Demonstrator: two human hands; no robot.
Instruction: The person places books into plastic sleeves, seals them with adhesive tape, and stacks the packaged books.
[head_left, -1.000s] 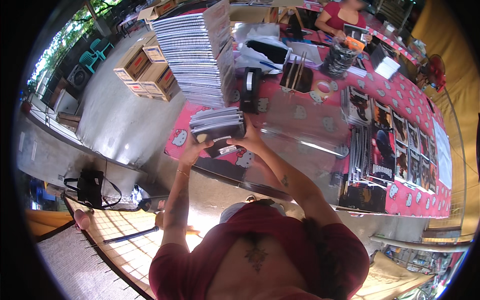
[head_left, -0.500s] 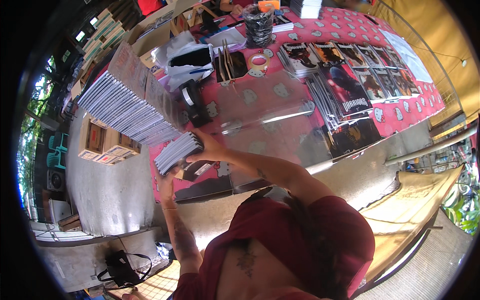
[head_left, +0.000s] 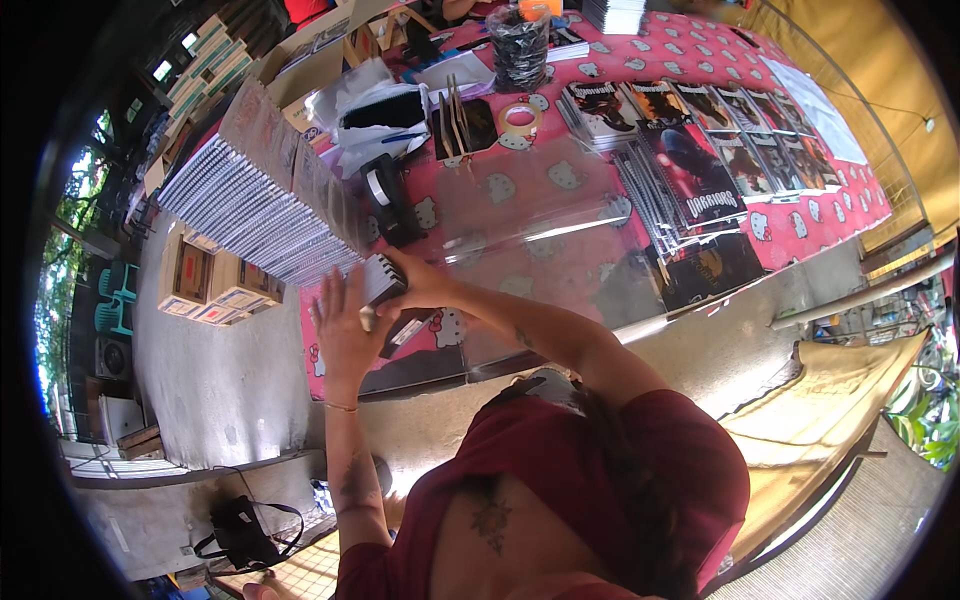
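Note:
At the table's near left edge, a small stack of spiral-bound notebooks [head_left: 383,279] stands between my hands. My right hand [head_left: 418,282] grips its right side, with the fingers partly hidden behind it. My left hand [head_left: 347,325] lies against its left and near side, fingers stretched out and covering much of it. Just beyond my left fingertips rises a tall, leaning pile of spiral notebooks [head_left: 270,205], wire bindings facing me. A dark notebook or card with a pale label [head_left: 403,332] lies on the table beside my right wrist.
A black tape dispenser [head_left: 390,205] and a tape roll [head_left: 519,119] stand beyond my hands. Clear plastic sheeting [head_left: 540,235] covers the table's middle. Notebooks with dark illustrated covers [head_left: 690,175] lie to the right. Cardboard boxes [head_left: 215,280] sit left of the table.
My left hand has come up from beneath the small stack to its side, fingers now spread flat. The stack looks more upright and closer to the tall pile. My right hand keeps its grip.

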